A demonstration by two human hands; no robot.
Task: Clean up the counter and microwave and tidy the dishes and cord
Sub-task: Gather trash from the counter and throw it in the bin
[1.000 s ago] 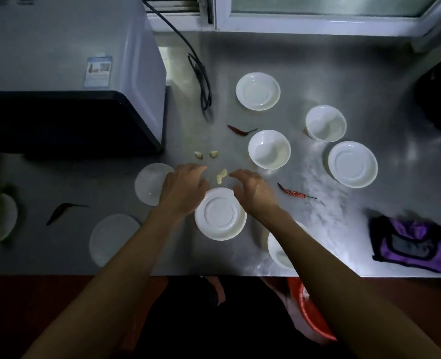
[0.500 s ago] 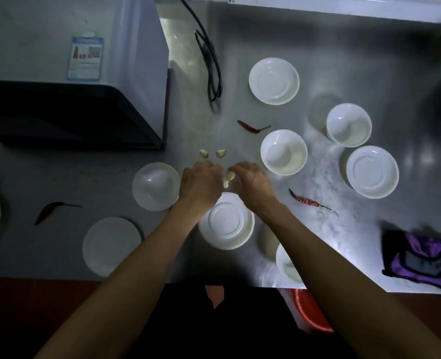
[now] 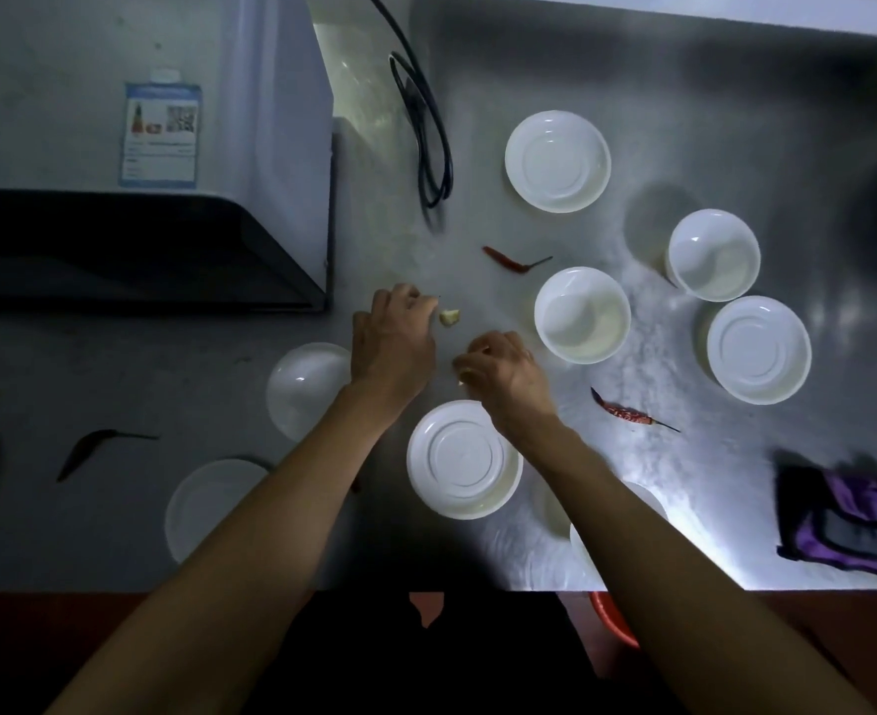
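On the steel counter [image 3: 555, 85], my left hand [image 3: 394, 340] curls its fingertips down beside a pale garlic piece [image 3: 449, 317]; a second piece that lay there is hidden under those fingers. My right hand [image 3: 503, 374] pinches another garlic piece [image 3: 464, 374] just above an upturned white dish [image 3: 464, 459]. Several more white dishes lie around: a plate [image 3: 557, 160], two bowls [image 3: 582, 314] [image 3: 713, 254], and a saucer [image 3: 758, 349]. The microwave [image 3: 142, 147] stands at the left, with its black cord [image 3: 426, 136] looped beside it.
Dried red chillies [image 3: 513, 260] [image 3: 627, 412] lie among the dishes and a dark chilli [image 3: 96, 446] at the left. Two clear lids [image 3: 307, 389] [image 3: 214, 508] sit front left. A purple cloth [image 3: 848, 523] lies front right. A red bin [image 3: 611, 616] stands below the counter's edge.
My left hand has reached forward to the two far garlic pieces and covers one. My right hand has picked the near garlic piece off the counter and drawn back slightly.
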